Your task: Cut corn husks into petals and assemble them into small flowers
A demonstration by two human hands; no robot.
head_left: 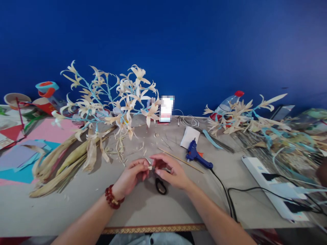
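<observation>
A pale scrap point(150, 168) is being pinched in the left hand point(131, 176). The right hand point(174, 172) is being held beside it, grip unclear.

Pale scrap point(150, 168) in left hand point(133, 174)

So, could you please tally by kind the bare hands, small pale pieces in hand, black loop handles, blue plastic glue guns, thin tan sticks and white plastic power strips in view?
Bare hands: 2 (left hand, right hand)
Small pale piece: 1
Black loop handle: 1
Blue plastic glue gun: 1
Thin tan stick: 1
White plastic power strip: 1
Total: 7
</observation>
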